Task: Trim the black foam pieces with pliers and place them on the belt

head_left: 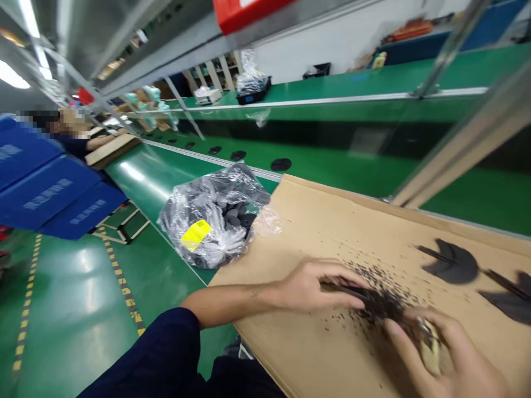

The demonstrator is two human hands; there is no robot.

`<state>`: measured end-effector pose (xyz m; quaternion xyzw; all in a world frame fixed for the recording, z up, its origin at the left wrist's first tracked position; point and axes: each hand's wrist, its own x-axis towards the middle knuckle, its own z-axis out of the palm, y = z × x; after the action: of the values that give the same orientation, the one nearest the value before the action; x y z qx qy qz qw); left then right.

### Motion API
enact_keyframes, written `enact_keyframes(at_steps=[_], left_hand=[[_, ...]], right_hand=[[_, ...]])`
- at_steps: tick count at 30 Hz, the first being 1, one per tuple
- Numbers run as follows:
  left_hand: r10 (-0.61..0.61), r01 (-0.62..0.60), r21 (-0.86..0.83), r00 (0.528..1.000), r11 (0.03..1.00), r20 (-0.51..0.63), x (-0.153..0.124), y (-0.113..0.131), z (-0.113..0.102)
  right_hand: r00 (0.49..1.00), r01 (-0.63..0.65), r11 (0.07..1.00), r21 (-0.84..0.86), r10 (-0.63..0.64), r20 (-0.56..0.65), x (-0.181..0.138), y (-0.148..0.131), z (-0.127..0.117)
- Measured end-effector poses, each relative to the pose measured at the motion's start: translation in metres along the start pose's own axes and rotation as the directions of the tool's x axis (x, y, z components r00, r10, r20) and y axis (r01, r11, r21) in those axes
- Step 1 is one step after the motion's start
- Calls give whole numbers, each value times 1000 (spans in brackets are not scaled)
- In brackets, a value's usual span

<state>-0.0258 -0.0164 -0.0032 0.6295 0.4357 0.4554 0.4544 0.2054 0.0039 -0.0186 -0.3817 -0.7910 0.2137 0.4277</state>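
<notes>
Cardboard sheet (315, 221) on green bench (143, 182); black part (352, 291) over it, pinched by left hand (305, 284); right hand (462, 354) grips yellowish tool (431, 354). Sheet's left edge: clear bag (186, 202) of black discs (234, 215). Beyond sheet: black tray (254, 98) of crumpled plastic (250, 80). Far left of sheet: blue bins (53, 190).

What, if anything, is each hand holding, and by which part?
The left hand holds a black piece, but blur hides exactly where; the right hand grips a small tool by its yellowish handle.
</notes>
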Motion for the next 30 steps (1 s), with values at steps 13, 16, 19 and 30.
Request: enact_keyframes(at_steps=[13,16,19,30], left_hand=[[279,-263,198,959,944,-56,-14,6,-3],[291,-278,205,956,938,-34,-15,6,-2],[317,-307,210,948,928,-16,-15,6,-2],[353,-358,197,934,913,65,-16,4,-8]], right_hand=[[979,195,940,-279,-169,114,-4,-18,-7],[981,176,948,-264,-145,132,-5,-17,-9],[978,169,964,-207,-137,160,-5,-17,-9],[963,199,976,-89,-178,204,-6,-14,-10]])
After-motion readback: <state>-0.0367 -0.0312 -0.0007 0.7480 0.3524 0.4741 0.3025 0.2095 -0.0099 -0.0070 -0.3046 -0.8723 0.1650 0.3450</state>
